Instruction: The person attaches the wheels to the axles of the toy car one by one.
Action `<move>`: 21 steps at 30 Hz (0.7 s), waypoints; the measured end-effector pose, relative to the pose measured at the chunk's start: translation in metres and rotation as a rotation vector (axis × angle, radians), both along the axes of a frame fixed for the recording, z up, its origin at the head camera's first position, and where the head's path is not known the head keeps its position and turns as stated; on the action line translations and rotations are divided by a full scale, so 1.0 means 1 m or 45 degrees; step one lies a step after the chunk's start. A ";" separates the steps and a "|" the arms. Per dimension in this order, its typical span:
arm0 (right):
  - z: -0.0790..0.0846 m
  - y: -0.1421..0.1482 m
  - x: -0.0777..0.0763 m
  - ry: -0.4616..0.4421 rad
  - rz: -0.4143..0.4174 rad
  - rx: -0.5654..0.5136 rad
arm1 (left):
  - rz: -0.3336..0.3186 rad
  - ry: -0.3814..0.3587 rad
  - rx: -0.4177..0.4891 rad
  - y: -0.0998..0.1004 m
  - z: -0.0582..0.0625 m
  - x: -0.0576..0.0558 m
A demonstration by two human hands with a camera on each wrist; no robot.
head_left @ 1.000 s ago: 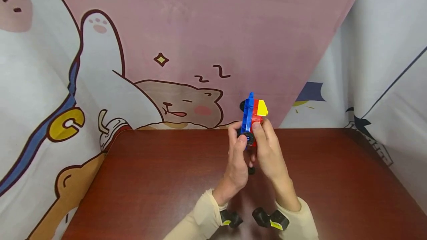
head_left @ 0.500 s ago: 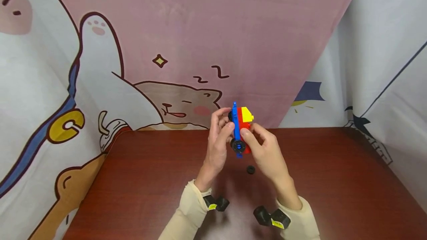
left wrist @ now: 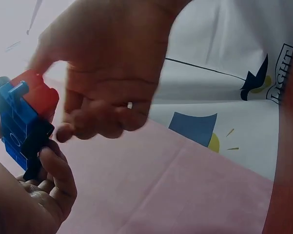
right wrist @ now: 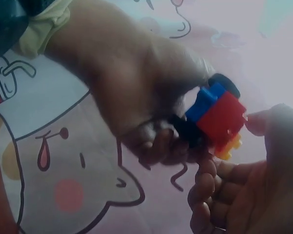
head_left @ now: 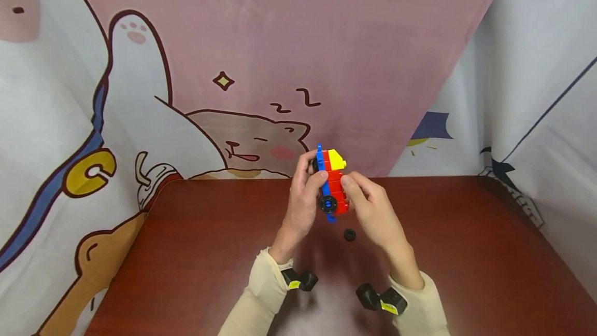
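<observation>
A small toy car (head_left: 336, 186) of building bricks, with a blue base, red bricks, a yellow sloped brick (head_left: 336, 159) and black wheels (head_left: 328, 204), is held upright on end above the table. My left hand (head_left: 300, 204) grips its blue base side, the thumb lying across it and the fingers behind. With thumb and fingers, my right hand (head_left: 377, 214) pinches the red bricks from the right. The left wrist view shows the blue underside (left wrist: 17, 129); in the right wrist view the red end (right wrist: 222, 117) faces the camera. Fingers hide part of the far wheels.
A loose black tyre (head_left: 350, 234) lies on the brown table (head_left: 210, 253) below the hands. Behind the table's back edge hangs a pink and white cartoon cloth (head_left: 373, 66). Black wrist cameras (head_left: 298, 279) sit on both cuffs.
The car and my left hand have shifted left, and the car has turned to show more of its red side. The tyre on the table has come into full view.
</observation>
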State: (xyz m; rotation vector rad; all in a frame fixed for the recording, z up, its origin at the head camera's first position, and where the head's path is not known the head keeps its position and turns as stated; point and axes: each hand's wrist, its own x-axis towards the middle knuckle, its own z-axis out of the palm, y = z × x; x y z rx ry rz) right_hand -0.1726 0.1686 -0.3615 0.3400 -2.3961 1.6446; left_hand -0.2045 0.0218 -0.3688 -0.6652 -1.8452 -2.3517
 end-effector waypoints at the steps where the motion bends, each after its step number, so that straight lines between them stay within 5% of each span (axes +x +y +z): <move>1: -0.001 0.001 -0.002 -0.002 -0.002 -0.015 | 0.006 -0.008 0.001 -0.001 0.001 0.000; 6: -0.027 0.014 -0.014 -0.059 -0.034 0.005 | -0.011 -0.049 -0.001 -0.002 0.002 0.000; 14: -0.106 0.051 -0.019 -0.278 -0.100 0.661 | -0.108 -0.042 0.027 0.000 0.006 0.002; 17: -0.128 0.056 -0.018 -0.391 -0.060 0.817 | -0.125 -0.053 0.039 -0.002 0.006 0.003; 21: -0.144 0.053 -0.018 -0.405 -0.036 0.930 | -0.129 -0.063 0.029 -0.005 0.006 0.004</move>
